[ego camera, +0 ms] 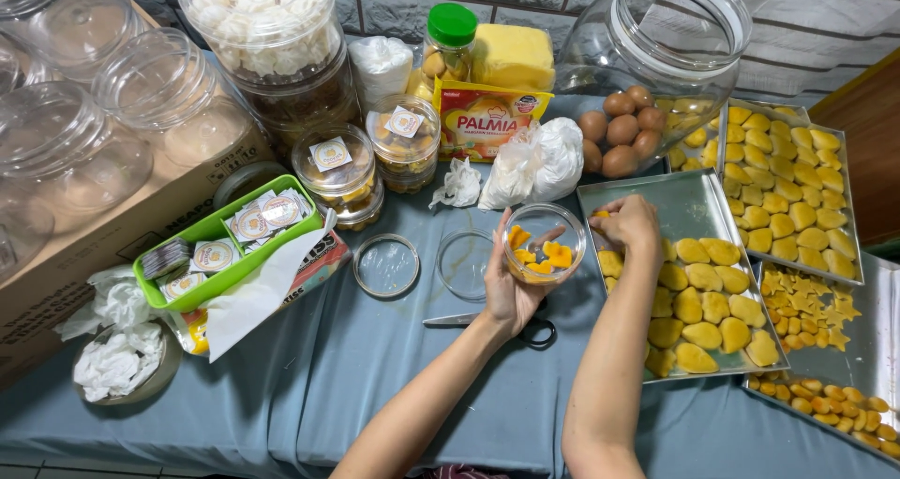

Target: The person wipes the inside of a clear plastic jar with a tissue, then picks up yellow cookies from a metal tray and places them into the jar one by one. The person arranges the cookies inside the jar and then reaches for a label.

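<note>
**A:** Where is the jar (543, 245)?

**B:** I see it in my left hand (511, 287). It is small, round and clear, with its mouth facing up. A few yellow cookies lie inside. My fingers wrap round its side and bottom, so that hand is closed on the jar.

**A:** And the right hand (630, 224)?

**B:** It is just to the right of the jar, very near it, over the top left corner of the tray (656, 207). The fingers are curled and pressed together around one small yellow cookie (600, 215). I can only see a bit of it.

**A:** So which way does the jar lie from that cookie?

**B:** To the left and a little lower. The jar's open mouth is between my two hands. The right hand is the one nearer the tray cookies (698, 306), which lie below it and to its right.

**A:** What else is close by?

**B:** Two clear lids (386, 265) lie flat on the blue cloth (309, 385), left of the jar. Scissors (525, 327) lie under my left wrist. Brown eggs (621, 130) sit behind the tray. A green basket (225, 245) of labels is well off to the left.
</note>
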